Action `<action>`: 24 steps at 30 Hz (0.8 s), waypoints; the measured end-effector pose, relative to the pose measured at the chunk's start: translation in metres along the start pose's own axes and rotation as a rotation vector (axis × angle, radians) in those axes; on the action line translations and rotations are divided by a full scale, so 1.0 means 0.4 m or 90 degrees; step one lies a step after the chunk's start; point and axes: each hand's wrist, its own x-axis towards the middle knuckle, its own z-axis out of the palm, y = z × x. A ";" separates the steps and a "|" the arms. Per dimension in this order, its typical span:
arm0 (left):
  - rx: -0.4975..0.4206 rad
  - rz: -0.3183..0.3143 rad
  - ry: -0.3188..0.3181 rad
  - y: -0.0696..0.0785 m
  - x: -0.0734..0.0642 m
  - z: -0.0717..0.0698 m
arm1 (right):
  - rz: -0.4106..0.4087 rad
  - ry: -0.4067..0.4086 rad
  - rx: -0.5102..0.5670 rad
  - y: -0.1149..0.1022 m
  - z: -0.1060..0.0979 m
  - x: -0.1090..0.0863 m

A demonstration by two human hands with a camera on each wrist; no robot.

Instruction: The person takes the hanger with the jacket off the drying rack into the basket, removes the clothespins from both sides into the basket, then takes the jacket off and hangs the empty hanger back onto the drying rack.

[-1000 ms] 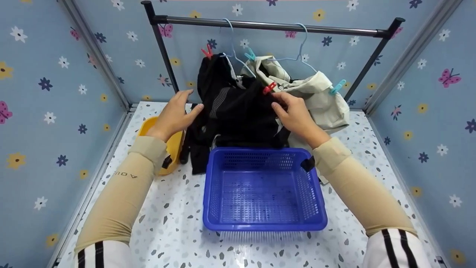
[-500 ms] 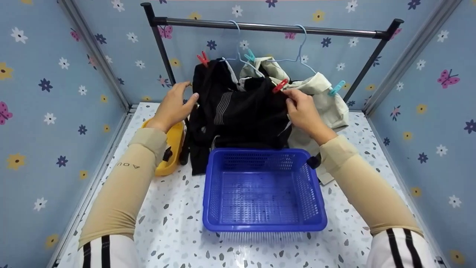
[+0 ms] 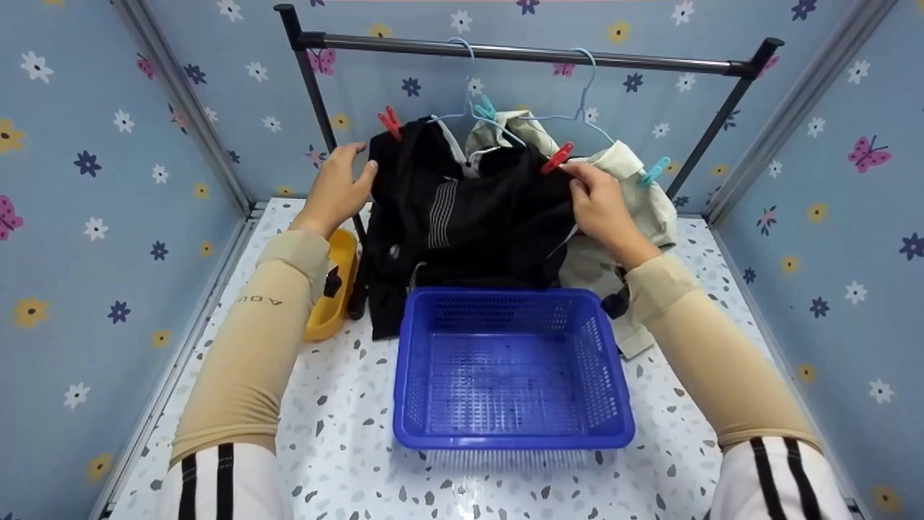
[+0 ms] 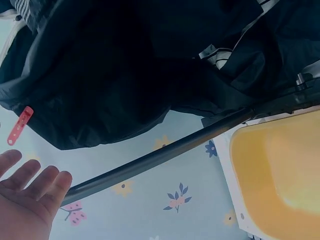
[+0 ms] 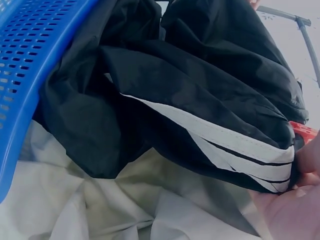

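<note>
A black garment (image 3: pixel 469 217) with white stripes hangs on a pale blue hanger (image 3: pixel 469 108) from the metal rail (image 3: pixel 520 52). A red clothespin (image 3: pixel 390 123) sits on its left shoulder and another red clothespin (image 3: pixel 557 157) on its right. My left hand (image 3: pixel 359 160) is beside the left shoulder with straight fingers; in the left wrist view the left hand (image 4: pixel 30 200) holds nothing. My right hand (image 3: pixel 577 177) pinches the garment's right shoulder just under the peg. The right wrist view shows the black garment (image 5: pixel 200 90), the peg (image 5: pixel 304 132) and my fingers (image 5: pixel 295 205) at its striped edge.
A beige garment (image 3: pixel 635 195) hangs on a second hanger behind, with a teal peg (image 3: pixel 655 170). A blue mesh basket (image 3: pixel 512 433) stands in front on the speckled table (image 3: pixel 339 433). A yellow container (image 3: pixel 332 303) lies at the left by the rack post (image 3: pixel 317 108). Flowered walls enclose the sides.
Both hands have risen and moved apart. The black garment's shoulders and red pegs are higher and wider spread, and its hanger has slid right along the rail.
</note>
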 end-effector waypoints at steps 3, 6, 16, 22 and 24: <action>-0.003 -0.006 0.009 0.001 0.008 -0.003 | 0.004 -0.001 0.015 0.004 -0.003 0.008; -0.003 -0.010 0.012 0.003 0.016 -0.004 | 0.011 0.001 0.039 0.008 -0.006 0.013; 0.025 0.003 0.016 0.013 0.047 0.006 | 0.059 -0.004 0.065 0.025 -0.009 0.024; 0.040 0.016 0.002 0.006 0.072 0.016 | 0.055 -0.003 0.065 0.027 -0.009 0.029; 0.041 0.013 -0.003 0.001 0.077 0.019 | 0.054 -0.003 0.067 0.028 -0.009 0.030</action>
